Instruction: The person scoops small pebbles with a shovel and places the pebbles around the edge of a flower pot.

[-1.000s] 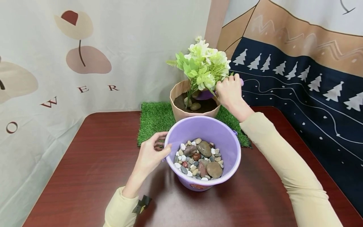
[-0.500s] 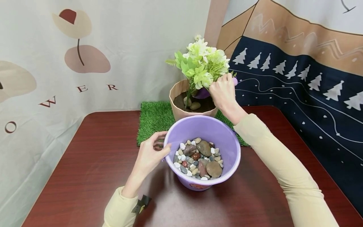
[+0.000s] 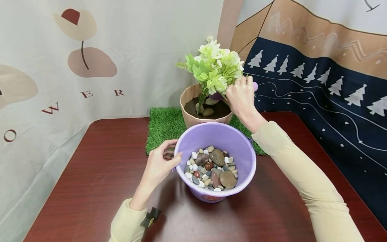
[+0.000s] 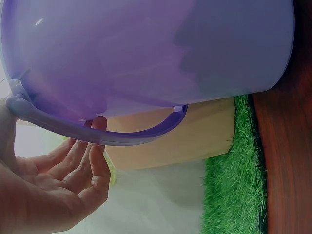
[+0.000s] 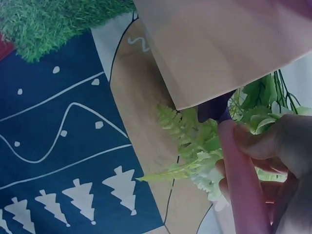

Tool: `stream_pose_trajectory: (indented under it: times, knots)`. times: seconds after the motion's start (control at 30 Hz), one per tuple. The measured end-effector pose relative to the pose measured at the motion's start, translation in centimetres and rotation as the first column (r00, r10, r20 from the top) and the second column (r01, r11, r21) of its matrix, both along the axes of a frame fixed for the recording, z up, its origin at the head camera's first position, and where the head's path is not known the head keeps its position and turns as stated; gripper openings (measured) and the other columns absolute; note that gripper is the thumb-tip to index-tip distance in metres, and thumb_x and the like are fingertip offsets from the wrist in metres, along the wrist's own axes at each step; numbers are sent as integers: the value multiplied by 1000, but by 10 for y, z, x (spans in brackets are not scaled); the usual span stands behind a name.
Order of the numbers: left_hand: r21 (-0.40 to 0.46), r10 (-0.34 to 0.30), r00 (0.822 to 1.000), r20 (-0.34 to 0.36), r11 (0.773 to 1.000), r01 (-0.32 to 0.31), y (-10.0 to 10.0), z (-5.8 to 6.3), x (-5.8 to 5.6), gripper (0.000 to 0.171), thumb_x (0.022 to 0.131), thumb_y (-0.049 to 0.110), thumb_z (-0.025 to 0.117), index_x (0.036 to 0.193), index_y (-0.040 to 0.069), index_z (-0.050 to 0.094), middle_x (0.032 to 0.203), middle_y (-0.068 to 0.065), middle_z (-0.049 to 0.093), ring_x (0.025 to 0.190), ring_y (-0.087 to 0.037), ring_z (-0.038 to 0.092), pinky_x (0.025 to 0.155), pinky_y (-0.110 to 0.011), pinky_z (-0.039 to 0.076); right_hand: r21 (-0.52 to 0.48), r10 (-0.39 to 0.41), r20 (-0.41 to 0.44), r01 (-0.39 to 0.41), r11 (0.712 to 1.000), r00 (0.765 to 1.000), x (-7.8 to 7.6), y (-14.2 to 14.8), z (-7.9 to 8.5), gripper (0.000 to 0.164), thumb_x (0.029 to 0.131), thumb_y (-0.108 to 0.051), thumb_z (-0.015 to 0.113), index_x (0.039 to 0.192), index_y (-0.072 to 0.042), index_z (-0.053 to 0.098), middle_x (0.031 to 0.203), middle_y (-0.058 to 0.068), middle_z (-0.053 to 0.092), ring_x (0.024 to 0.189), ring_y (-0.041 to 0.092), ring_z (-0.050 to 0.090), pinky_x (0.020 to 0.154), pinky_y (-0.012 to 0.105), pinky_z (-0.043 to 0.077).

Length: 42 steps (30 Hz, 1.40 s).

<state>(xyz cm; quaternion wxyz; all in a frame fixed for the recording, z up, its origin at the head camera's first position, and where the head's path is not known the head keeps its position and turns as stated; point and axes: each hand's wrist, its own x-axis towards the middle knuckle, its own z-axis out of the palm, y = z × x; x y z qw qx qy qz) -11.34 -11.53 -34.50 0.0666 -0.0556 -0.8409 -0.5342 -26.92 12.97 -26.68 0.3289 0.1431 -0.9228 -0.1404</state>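
Note:
In the head view my left hand (image 3: 158, 164) holds the rim of a purple bucket (image 3: 211, 131), thumb over the edge. Several mixed pebbles (image 3: 211, 169) lie inside it. The left wrist view shows my fingertips by the bucket's carrying handle (image 4: 122, 138). My right hand (image 3: 241, 95) grips a trowel; its pink-purple handle (image 5: 243, 180) shows in the right wrist view. The purple blade (image 3: 216, 96) is over the flowerpot (image 3: 208, 122), partly hidden by hand and leaves. White-green flowers (image 3: 216, 67) stand in the pot's dark soil (image 3: 222, 109), with stones (image 3: 208, 112) at their foot.
The pot stands on a green turf mat (image 3: 164, 124) at the back of the reddish-brown table (image 3: 105, 174), just behind the bucket. A pale curtain (image 3: 136, 50) and a dark tree-patterned curtain (image 3: 317, 101) hang close behind the table.
My right hand has moved left, then slightly up, tipping the trowel. Less of its blade shows, and a stone now lies in plain view beneath it. The left hand stays on the bucket.

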Motion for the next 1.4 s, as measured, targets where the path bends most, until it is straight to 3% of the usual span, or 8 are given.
stream_pose_trajectory:
  times: [0.23, 0.43, 0.7, 0.9, 1.03, 1.17, 1.3, 1.4]
  knots:
    - [0, 0, 1000, -1, 1000, 0, 0, 0, 0, 40, 77, 9, 68, 116, 10, 60, 106, -13, 67, 86, -22, 67, 74, -26, 57, -98, 23, -111, -34, 995, 994, 13, 14, -3, 12, 79, -2, 52, 72, 4, 60, 76, 23, 59, 78, 38, 49, 74, 46, 35]
    - [1, 1, 1000, -3, 1000, -1, 0, -1, 0, 40, 77, 10, 68, 116, 10, 61, 106, -13, 67, 87, -22, 67, 74, -25, 57, -136, 67, -254, -104, 985, 965, 28, 27, -7, 12, 73, 6, 47, 63, 1, 52, 68, 21, 54, 71, 37, 46, 70, 46, 34]
    - [1, -1, 1000, -10, 1000, 1, -1, -2, 0, 40, 77, 9, 68, 116, 9, 61, 106, -14, 67, 86, -22, 67, 73, -26, 57, -158, 107, -365, -175, 972, 925, 67, 40, -9, 39, 97, -18, 35, 63, -1, 45, 63, 18, 46, 66, 36, 42, 68, 48, 35]
    - [0, -1, 1000, -14, 1000, 1, -1, -1, 0, 40, 77, 9, 68, 116, 10, 61, 105, -14, 67, 86, -22, 67, 74, -26, 57, -139, 164, -345, -223, 965, 924, 107, 42, -1, 37, 97, -17, 35, 66, 0, 47, 65, 19, 49, 66, 35, 43, 67, 50, 35]
    - [-2, 0, 1000, -19, 1000, 0, -2, -1, 0, 40, 76, 9, 68, 116, 10, 61, 105, -14, 67, 86, -22, 67, 73, -26, 57, -59, 269, -312, -301, 952, 911, 126, 39, 1, 37, 97, -18, 35, 70, 1, 50, 68, 19, 51, 68, 34, 45, 65, 48, 35]
    - [0, -4, 1000, -25, 1000, 4, -2, -2, 0, 40, 76, 9, 68, 116, 9, 60, 105, -14, 67, 86, -22, 67, 73, -26, 57, 59, 373, -219, -369, 927, 902, 136, 36, -3, 32, 96, -13, 33, 74, 0, 52, 72, 17, 52, 72, 34, 47, 69, 48, 37]
    - [2, -7, 1000, -24, 1000, 7, -2, -2, -1, 40, 77, 9, 68, 116, 9, 60, 106, -14, 67, 86, -22, 67, 73, -26, 57, 206, 421, -99, -395, 895, 902, 141, 33, -9, 12, 84, 0, 43, 79, -1, 54, 77, 16, 53, 76, 31, 48, 73, 46, 39]
    - [0, -7, 1000, -23, 1000, 7, -2, -2, 0, 40, 77, 9, 69, 116, 9, 60, 106, -14, 67, 86, -22, 67, 73, -26, 57, 321, 442, -48, -405, 856, 896, 142, 30, -13, 5, 80, 0, 51, 82, -2, 56, 79, 15, 54, 77, 29, 48, 73, 42, 39]
